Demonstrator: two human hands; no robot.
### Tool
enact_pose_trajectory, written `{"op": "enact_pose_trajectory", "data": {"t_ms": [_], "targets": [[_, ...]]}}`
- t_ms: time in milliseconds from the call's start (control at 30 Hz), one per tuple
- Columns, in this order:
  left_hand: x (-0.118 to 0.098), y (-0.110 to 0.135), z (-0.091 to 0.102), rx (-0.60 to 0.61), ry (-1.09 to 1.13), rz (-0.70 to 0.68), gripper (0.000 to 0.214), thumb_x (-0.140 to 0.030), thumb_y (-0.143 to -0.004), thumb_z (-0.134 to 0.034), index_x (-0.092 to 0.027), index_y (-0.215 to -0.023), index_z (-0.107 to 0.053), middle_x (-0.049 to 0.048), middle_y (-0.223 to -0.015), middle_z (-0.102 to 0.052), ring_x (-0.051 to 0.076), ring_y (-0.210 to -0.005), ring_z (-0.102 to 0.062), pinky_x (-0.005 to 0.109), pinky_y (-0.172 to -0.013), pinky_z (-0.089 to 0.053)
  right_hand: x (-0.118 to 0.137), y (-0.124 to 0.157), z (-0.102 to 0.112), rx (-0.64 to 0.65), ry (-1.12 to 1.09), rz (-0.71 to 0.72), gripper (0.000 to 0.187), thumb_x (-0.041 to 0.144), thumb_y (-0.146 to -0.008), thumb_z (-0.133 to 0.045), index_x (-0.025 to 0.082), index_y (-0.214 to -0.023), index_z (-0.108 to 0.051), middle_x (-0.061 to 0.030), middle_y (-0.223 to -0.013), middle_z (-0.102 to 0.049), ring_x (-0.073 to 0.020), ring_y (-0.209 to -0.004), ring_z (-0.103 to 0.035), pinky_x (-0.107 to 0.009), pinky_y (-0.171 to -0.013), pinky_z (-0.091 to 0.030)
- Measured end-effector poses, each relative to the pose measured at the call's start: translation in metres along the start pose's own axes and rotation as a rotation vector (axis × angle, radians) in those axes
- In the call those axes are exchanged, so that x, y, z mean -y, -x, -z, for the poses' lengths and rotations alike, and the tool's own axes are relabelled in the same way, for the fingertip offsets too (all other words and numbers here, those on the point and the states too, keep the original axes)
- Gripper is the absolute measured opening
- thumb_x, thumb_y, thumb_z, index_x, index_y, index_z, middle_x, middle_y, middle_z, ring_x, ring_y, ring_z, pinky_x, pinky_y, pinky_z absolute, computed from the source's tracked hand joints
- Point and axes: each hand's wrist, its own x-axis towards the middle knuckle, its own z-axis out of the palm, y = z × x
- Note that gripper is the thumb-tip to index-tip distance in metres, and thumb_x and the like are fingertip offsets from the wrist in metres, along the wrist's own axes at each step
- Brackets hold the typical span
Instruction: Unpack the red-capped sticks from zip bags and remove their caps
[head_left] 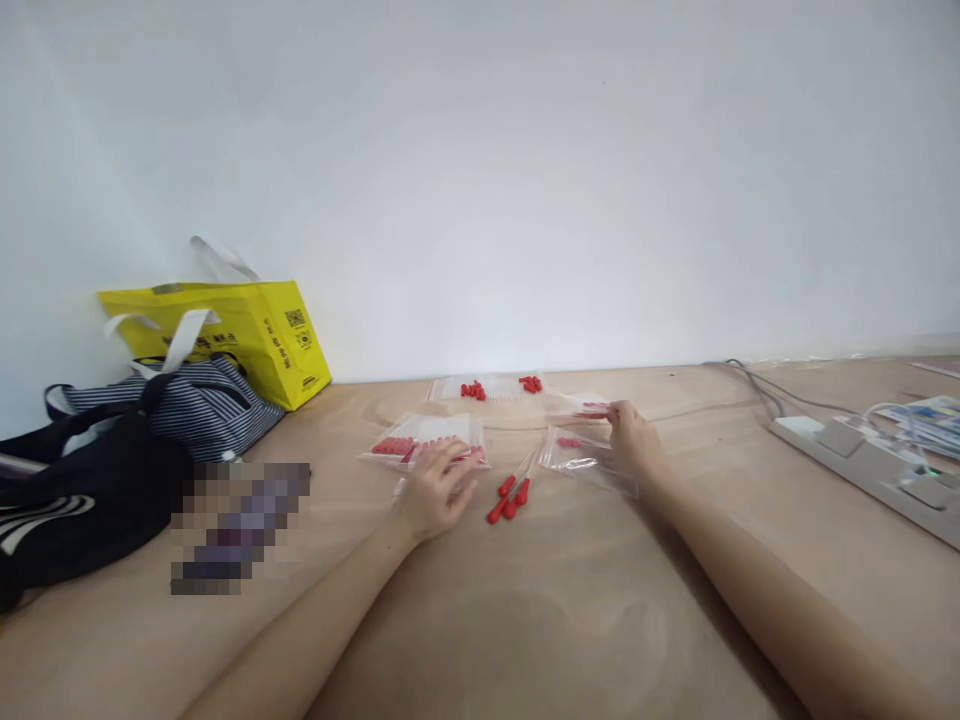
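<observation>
My left hand (435, 495) lies with fingers spread on a small pile of clear zip bags (442, 428) that hold red rubber bulbs. With fingers pinched, my right hand (634, 440) grips the edge of a clear plastic bag (570, 402) with red pieces in it. Another clear zip bag (589, 462), with a little red inside, lies flat just below and left of that hand. Between my hands are several loose droppers (511, 500), with red bulbs toward me and thin clear tubes pointing away.
Near the wall, more red bulbs (474, 391) rest on a clear bag (499, 388). At the left stand a yellow bag (296, 340), a striped pouch (240, 415) and a black bag (97, 500), beside a pixelated item (240, 530). A white power strip (862, 470) with cables lies at the right.
</observation>
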Motion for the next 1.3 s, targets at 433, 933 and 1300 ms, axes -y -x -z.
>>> {"op": "enact_pose_trajectory", "data": {"t_ms": [433,933,1300], "targets": [[-0.024,-0.041,-0.02,0.522,0.186,-0.225,0.042,-0.042,-0.078,-0.052,-0.03,-0.118,-0.047,0.007,-0.117,-0.05,0.022,-0.104,-0.049,0.033,-0.084,-0.043,0.005,0.047,0.031,-0.01,-0.041,0.285,0.02,0.031,-0.078,-0.047,0.022,-0.091,-0.058,-0.0043,-0.093,-0.058,-0.0166,-0.083,-0.054,-0.024,-0.063,-0.038],[-0.041,-0.044,-0.035,0.427,0.305,0.158,0.047,-0.035,-0.077,-0.054,-0.026,-0.121,-0.039,0.0053,-0.106,-0.049,0.019,-0.088,-0.053,0.03,-0.073,-0.045,0.04,0.052,0.014,0.138,-0.143,0.164,0.016,0.021,-0.081,-0.04,0.019,-0.078,-0.055,-0.0041,-0.086,-0.06,-0.0168,-0.088,-0.052,-0.024,-0.064,-0.037],[-0.047,-0.038,-0.027,0.363,0.515,0.223,0.032,-0.03,-0.071,-0.059,-0.021,-0.1,-0.05,0.0004,-0.084,-0.051,0.013,-0.066,-0.049,0.026,-0.062,-0.044,0.031,0.076,0.037,0.335,-0.729,0.416,0.009,0.015,-0.069,-0.042,0.019,-0.061,-0.046,0.0015,-0.061,-0.046,-0.0109,-0.057,-0.044,-0.021,-0.053,-0.035]]}}
